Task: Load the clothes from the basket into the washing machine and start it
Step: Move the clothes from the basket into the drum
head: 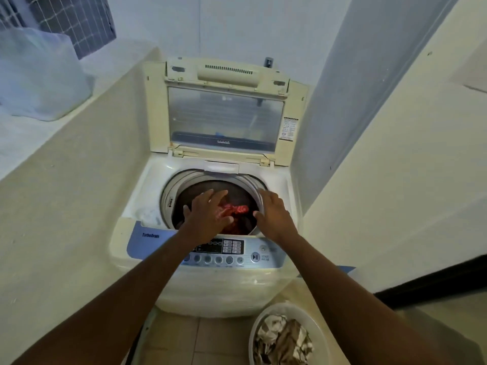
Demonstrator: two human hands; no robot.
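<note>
Left hand (208, 214), right hand (274, 216): two, both spread empty over one drum (184, 185) (red garment (235, 208) inside); one basket (263, 322).

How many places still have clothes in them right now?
2. A red garment lies inside the washer drum, below both open hands. Crumpled beige and white clothes sit in the basket on the floor, bottom right. More may be hidden underneath.
</note>
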